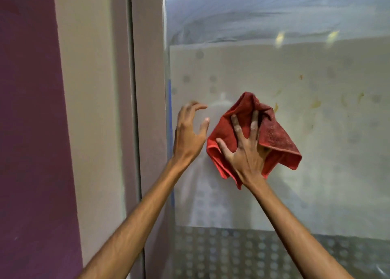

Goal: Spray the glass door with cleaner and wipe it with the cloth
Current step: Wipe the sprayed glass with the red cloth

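Observation:
The glass door (295, 72) fills the right of the head view, frosted across the middle with yellowish smears at the right. A crumpled red cloth (272, 135) lies flat against the glass near its left edge. My right hand (245, 150) presses on the cloth with fingers spread. My left hand (188, 133) hovers just left of the cloth, fingers curled apart and holding nothing. No spray bottle is in view.
A pale door frame (147, 110) runs down beside the glass, with a beige jamb (88, 110) and a purple wall (29, 131) further left. A blue strip (169, 101) lines the glass edge. The lower pane shows a dotted pattern (253, 255).

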The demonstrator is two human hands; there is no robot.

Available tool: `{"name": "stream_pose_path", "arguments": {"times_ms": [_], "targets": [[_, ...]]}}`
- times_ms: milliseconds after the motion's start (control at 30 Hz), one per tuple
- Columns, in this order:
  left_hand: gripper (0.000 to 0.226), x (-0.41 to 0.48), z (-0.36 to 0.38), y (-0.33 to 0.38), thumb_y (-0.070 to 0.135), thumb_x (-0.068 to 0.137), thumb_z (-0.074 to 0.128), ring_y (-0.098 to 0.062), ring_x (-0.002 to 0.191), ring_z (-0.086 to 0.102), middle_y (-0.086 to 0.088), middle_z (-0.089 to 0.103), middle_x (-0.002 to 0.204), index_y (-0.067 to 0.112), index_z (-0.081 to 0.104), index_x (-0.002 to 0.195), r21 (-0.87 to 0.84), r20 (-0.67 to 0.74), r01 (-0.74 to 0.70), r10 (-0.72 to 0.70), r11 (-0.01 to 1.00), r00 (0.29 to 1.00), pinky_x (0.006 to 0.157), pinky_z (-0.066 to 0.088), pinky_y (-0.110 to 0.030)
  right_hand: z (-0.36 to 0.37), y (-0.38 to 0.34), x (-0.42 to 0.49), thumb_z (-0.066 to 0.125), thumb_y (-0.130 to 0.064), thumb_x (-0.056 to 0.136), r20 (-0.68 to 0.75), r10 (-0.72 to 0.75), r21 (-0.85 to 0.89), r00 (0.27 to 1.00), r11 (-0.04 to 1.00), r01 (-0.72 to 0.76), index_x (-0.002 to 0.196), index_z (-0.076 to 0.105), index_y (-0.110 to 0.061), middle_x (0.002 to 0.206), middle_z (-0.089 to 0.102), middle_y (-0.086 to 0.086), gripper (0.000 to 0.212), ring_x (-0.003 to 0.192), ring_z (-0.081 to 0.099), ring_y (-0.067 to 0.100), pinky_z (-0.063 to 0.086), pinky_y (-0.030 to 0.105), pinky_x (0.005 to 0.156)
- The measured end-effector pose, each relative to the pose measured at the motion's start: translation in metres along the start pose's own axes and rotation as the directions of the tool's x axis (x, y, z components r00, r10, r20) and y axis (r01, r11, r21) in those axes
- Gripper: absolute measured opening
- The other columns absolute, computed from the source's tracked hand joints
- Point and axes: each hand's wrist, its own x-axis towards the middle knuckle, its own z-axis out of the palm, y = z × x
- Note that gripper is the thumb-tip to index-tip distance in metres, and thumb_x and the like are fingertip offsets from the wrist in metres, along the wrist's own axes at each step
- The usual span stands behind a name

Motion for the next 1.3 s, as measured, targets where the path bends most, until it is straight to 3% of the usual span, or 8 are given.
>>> {"name": "stream_pose_path", "arguments": {"times_ms": [133, 367, 533, 600, 667, 800, 1100, 1300], "targets": [[0.037, -0.015, -0.008, -0.035, 0.013, 0.094, 0.058, -0.023, 0.142, 0.035, -0.009, 0.046, 0.145, 0.010, 0.055, 0.130, 0.136, -0.099, 0.055, -0.042, 0.989, 0.994, 0.119, 0.027, -0.032, 0.001, -0.009, 0.053, 0.042, -0.081, 0.082, -0.134, -0.036, -0.116, 0.990, 0.993, 0.020, 0.153, 0.020, -0.050, 0.168, 0.005, 0.002, 0.080, 0.151, 0.022, 0.028, 0.055, 0.051, 0.081], [0.041, -0.010, -0.004, -0.047, 0.012, 0.094, 0.055, -0.021, 0.148, 0.024, -0.007, 0.039, 0.153, 0.011, 0.052, 0.135, 0.211, -0.136, 0.041, -0.012, 0.977, 0.991, 0.122, 0.019, -0.032, -0.016, 0.003, 0.099, 0.049, -0.082, 0.078, -0.272, -0.156, -0.149, 0.950, 0.982, 0.119, 0.156, 0.023, -0.034, 0.152, 0.038, 0.009, 0.096, 0.137, 0.033, 0.033, 0.036, 0.050, 0.111], [0.041, -0.012, 0.004, -0.057, 0.013, 0.092, 0.058, -0.024, 0.148, 0.025, -0.008, 0.038, 0.152, 0.010, 0.053, 0.133, 0.242, -0.153, 0.037, 0.000, 0.970, 0.988, 0.122, 0.021, -0.037, -0.019, 0.010, 0.099, 0.049, -0.089, 0.072, -0.383, -0.122, -0.127, 0.916, 0.989, 0.079, 0.144, 0.045, -0.040, 0.158, 0.029, 0.014, 0.087, 0.150, 0.016, 0.029, 0.040, 0.058, 0.106], [0.041, -0.015, 0.005, -0.061, 0.014, 0.091, 0.059, -0.024, 0.147, 0.026, -0.009, 0.039, 0.151, 0.009, 0.053, 0.131, 0.250, -0.140, 0.020, 0.016, 0.968, 0.990, 0.121, 0.024, -0.041, -0.018, 0.008, 0.099, 0.045, -0.095, 0.068, -0.397, -0.094, -0.184, 0.913, 0.983, 0.022, 0.144, 0.042, -0.047, 0.163, 0.018, 0.018, 0.090, 0.153, 0.009, 0.034, 0.017, 0.072, 0.111], [0.041, -0.017, 0.005, -0.065, 0.016, 0.090, 0.059, -0.025, 0.147, 0.026, -0.010, 0.039, 0.150, 0.008, 0.052, 0.130, 0.264, -0.127, 0.011, 0.024, 0.964, 0.992, 0.120, 0.026, -0.044, -0.017, 0.007, 0.101, 0.041, -0.099, 0.064, -0.388, -0.044, -0.188, 0.921, 0.982, -0.032, 0.149, 0.032, -0.049, 0.164, 0.011, 0.023, 0.099, 0.153, 0.005, 0.038, 0.003, 0.078, 0.109], [0.047, -0.018, 0.005, -0.066, 0.021, 0.089, 0.060, -0.027, 0.147, 0.027, -0.011, 0.037, 0.152, 0.007, 0.049, 0.132, 0.298, -0.133, 0.009, 0.032, 0.955, 0.991, 0.120, 0.026, -0.047, -0.018, 0.008, 0.102, 0.033, -0.103, 0.062, -0.320, -0.002, -0.190, 0.947, 0.980, -0.062, 0.155, 0.014, -0.045, 0.164, 0.005, 0.026, 0.112, 0.154, 0.002, 0.038, 0.009, 0.082, 0.106], [0.065, -0.010, 0.025, -0.065, 0.038, 0.100, 0.039, -0.022, 0.154, 0.000, -0.010, 0.006, 0.166, 0.015, 0.017, 0.157, 0.522, -0.127, 0.071, -0.005, 0.850, 0.992, 0.123, -0.003, -0.055, -0.011, 0.014, 0.086, 0.031, -0.105, 0.059, -0.198, -0.196, -0.328, 0.960, 0.936, 0.123, 0.153, 0.013, -0.052, 0.166, 0.002, 0.021, 0.110, 0.153, -0.002, 0.041, 0.000, 0.084, 0.103], [0.062, -0.012, 0.026, -0.076, 0.039, 0.103, 0.030, -0.022, 0.154, 0.001, -0.010, 0.002, 0.166, 0.016, 0.011, 0.158, 0.594, -0.066, 0.019, 0.025, 0.805, 0.997, 0.121, -0.004, -0.059, -0.006, 0.050, 0.045, 0.037, -0.095, 0.071, -0.197, -0.285, -0.405, 0.938, 0.895, 0.187, 0.151, 0.026, -0.052, 0.168, 0.009, 0.009, 0.092, 0.155, 0.007, 0.029, 0.000, 0.077, 0.110]]}}
